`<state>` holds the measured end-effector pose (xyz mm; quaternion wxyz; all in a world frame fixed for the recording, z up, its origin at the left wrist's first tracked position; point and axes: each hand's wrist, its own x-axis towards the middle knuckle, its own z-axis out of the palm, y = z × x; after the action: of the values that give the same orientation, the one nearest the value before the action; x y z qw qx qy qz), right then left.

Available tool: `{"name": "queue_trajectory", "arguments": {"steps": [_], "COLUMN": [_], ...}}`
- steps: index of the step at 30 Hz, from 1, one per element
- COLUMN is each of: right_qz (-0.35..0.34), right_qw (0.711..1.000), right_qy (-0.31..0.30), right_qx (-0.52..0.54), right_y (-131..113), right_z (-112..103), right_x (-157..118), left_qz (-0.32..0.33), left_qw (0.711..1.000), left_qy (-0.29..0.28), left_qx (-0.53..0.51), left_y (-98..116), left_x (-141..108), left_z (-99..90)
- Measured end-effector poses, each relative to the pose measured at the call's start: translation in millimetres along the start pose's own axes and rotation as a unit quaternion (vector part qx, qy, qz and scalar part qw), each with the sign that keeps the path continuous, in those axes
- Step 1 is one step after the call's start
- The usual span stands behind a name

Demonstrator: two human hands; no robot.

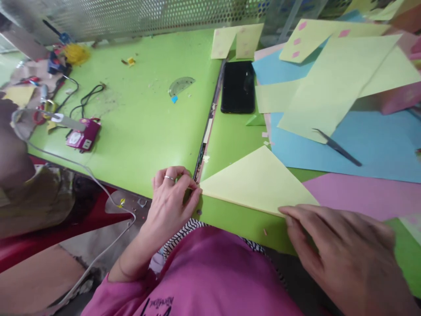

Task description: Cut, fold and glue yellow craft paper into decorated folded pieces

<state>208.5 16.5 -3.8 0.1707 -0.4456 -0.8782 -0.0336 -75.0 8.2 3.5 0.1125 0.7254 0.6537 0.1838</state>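
Creasing paper (259, 182) by the bench's (245, 221) front edge: left fingers (193, 201) pinch one end, right fingers (296, 213) the other; gotta press evenly.

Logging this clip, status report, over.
Left hand pinching folded yellow paper's left corner; right hand at its lower edge. Tweezers lie beyond, on papers, clear of it.

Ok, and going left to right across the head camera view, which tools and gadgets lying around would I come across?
Purple power socket box → clear half-round protractor → black smartphone → dark tweezers.
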Motion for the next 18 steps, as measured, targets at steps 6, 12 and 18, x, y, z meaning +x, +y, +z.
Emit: {"name": "queue_trajectory", "arguments": {"steps": [6, 12, 18], "right_qz": [-0.022, -0.003, 0.044], "right_qw": [0.999, 0.998, 0.991], "right_qy": [0.021, 0.0, -0.029], "right_qx": [0.041, 0.057, 0.12], "right_y": [-9, 5, 9], "right_z": [11, 6, 10], "right_x": [10, 13, 15], "left_qz": [-0.005, -0.008, -0.027], "left_qw": [0.999, 0.997, 0.997], "left_qy": [0.011, -0.005, -0.016], "left_qx": [-0.036, -0.081, -0.073], "left_y": [1, 4, 2], "left_x": [-3, -5, -4], "left_z": [0.1, -1.2, -2.6]}}
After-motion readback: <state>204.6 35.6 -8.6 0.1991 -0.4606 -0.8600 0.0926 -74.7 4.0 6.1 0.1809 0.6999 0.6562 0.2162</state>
